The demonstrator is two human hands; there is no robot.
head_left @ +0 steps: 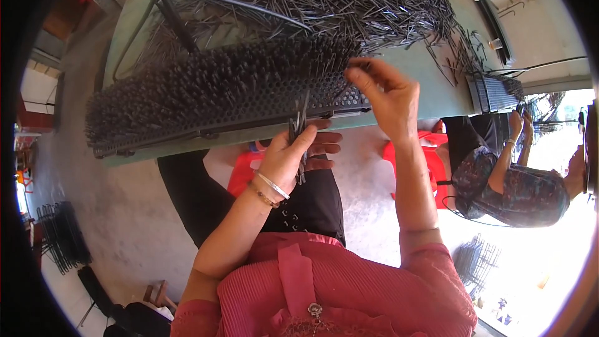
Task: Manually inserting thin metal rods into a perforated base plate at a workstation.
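A long black perforated rack (262, 106) lies across the near side of the green table, with many thin dark rods (206, 81) standing upright in its holes. Bare holes show along its front edge and toward its right end. In my left hand (290, 153), below that edge, a small bundle of thin dark rods (300, 128) is clasped under the thumb, while the other fingers stretch out to the right. My right hand (393, 93) hovers over the rack's right end, thumb and index finger pinched together. A thin dark sliver, apparently one rod, shows at those fingertips, partly hidden.
A big loose heap of dark rods (374, 0) covers the back of the green table (437, 81). A metal frame (237, 3) stands at the back left. Another person (518, 181) works at a second rack (496, 92) on the right. Red stools (415, 162) stand below the table.
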